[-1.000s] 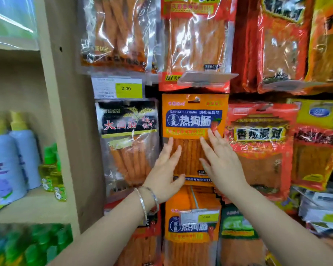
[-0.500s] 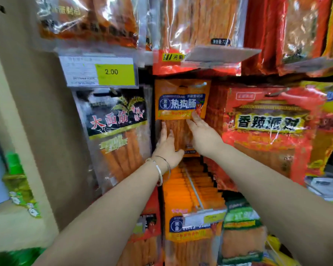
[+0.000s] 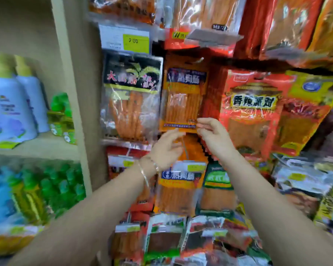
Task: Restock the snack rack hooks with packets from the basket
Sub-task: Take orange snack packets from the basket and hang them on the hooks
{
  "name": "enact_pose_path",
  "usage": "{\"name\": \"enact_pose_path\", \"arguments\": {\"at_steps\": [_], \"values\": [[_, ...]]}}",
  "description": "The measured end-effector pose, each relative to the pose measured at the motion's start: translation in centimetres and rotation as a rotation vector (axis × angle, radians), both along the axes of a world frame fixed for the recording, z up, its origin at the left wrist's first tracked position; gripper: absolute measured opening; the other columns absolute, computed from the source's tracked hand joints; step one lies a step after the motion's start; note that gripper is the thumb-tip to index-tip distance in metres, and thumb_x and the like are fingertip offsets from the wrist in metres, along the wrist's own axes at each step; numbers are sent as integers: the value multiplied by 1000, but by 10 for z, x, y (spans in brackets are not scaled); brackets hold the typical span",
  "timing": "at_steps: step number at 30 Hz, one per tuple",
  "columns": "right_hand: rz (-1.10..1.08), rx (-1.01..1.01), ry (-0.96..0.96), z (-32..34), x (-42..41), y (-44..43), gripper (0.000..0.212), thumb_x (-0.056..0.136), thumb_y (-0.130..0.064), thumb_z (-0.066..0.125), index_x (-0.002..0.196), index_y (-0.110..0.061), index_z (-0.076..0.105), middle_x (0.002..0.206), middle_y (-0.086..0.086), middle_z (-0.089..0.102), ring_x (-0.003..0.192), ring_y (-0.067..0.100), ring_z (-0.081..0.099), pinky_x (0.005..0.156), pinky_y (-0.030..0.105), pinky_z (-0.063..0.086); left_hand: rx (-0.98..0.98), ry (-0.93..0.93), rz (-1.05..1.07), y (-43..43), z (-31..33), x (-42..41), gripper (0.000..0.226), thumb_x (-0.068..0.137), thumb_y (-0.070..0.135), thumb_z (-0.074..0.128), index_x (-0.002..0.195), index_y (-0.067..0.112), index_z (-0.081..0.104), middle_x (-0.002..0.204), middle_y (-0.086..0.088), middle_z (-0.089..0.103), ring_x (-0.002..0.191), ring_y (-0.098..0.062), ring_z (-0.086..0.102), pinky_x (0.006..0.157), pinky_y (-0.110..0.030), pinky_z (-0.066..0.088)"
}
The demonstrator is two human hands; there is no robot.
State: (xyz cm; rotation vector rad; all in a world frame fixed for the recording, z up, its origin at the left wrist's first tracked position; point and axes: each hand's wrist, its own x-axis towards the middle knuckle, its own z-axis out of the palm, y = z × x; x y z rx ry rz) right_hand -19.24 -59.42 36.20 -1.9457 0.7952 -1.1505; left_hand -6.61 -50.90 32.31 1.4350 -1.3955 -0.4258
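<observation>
An orange snack packet (image 3: 183, 96) with a blue label hangs on a rack hook at centre, in front of more of the same. My left hand (image 3: 166, 149), with bracelets on the wrist, hovers just under its bottom edge, fingers relaxed and holding nothing. My right hand (image 3: 214, 136) is beside it at the packet's lower right corner, fingers loosely bent with the tips near the packet's edge; the blur hides whether they touch. A second row of orange packets (image 3: 179, 189) hangs below my hands. The basket is out of view.
A black-topped packet (image 3: 131, 96) hangs to the left and red packets (image 3: 252, 112) to the right. A yellow price tag (image 3: 136, 42) sits above. A beige shelf post (image 3: 79, 93) divides off bottles (image 3: 12, 104) on the left. More packets crowd the bottom.
Both hands have come off the orange packet's front and dropped to its bottom edge, fingers now relaxed rather than pressed flat. The view has pulled back and turned left.
</observation>
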Motion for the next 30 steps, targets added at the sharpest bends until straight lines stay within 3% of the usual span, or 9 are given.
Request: {"name": "enact_pose_path", "arguments": {"at_steps": [2, 5, 9, 12, 16, 21, 25, 28, 30], "values": [[43, 9, 46, -40, -23, 35, 23, 87, 5, 55, 102, -11, 58, 90, -4, 58, 79, 4, 52, 71, 9, 41, 32, -7, 43, 52, -44, -4, 40, 85, -13, 54, 122, 1, 56, 133, -23, 44, 126, -28, 46, 105, -26, 38], [179, 132, 163, -111, -50, 90, 26, 87, 7, 56, 97, -17, 53, 89, 0, 56, 81, 8, 53, 76, 16, 41, 231, 23, 121, 142, -120, -11, 30, 83, -3, 60, 109, 9, 65, 107, -19, 63, 92, -13, 59, 85, -8, 42], [281, 342, 285, -202, -69, 169, 25, 87, 11, 54, 105, -6, 51, 90, 6, 56, 73, -7, 54, 75, 8, 40, 579, 312, 247, 252, -211, -24, 61, 73, 37, 56, 116, -5, 60, 106, -21, 64, 95, -20, 57, 94, -36, 45], [362, 501, 420, -261, -67, 222, 25, 87, 13, 53, 110, 2, 52, 94, 13, 50, 73, 4, 47, 74, 12, 38, 793, 405, 432, 325, -271, -27, 26, 90, 6, 57, 114, -2, 63, 115, -24, 63, 107, -33, 60, 94, -36, 45], [474, 623, 729, -326, -38, 283, 26, 87, 7, 57, 112, 3, 54, 96, 14, 55, 84, 15, 52, 71, 5, 38, 899, 542, 621, 407, -317, -22, 23, 89, -5, 52, 109, -5, 64, 113, -29, 63, 94, -27, 67, 82, -30, 51], [520, 703, 866, -376, 40, 355, 23, 87, 2, 59, 109, -5, 59, 99, 13, 62, 100, 29, 60, 93, 36, 43, 968, 623, 765, 474, -342, 33, 23, 90, -1, 52, 108, 1, 65, 96, -18, 65, 74, -21, 65, 56, -19, 40], [576, 759, 913, -403, 126, 400, 17, 91, -19, 56, 97, -36, 55, 92, -5, 65, 91, 15, 62, 80, 26, 47, 1032, 561, 761, 504, -365, 118, 21, 91, 12, 51, 105, 20, 64, 95, -2, 64, 77, -19, 59, 61, -22, 41], [611, 810, 1002, -437, 186, 416, 15, 93, -28, 52, 107, -35, 52, 96, -9, 62, 91, 9, 60, 79, 27, 48, 1061, 558, 759, 509, -389, 185, 18, 90, 11, 52, 100, 19, 65, 85, -6, 64, 57, -16, 51, 52, -24, 37], [620, 830, 1075, -468, 218, 420, 18, 94, -29, 52, 111, -32, 49, 96, -12, 60, 88, 7, 59, 72, 24, 45, 1100, 551, 716, 509, -409, 226, 14, 91, 13, 53, 98, 17, 64, 83, -10, 63, 66, -25, 57, 60, -29, 43]]}}
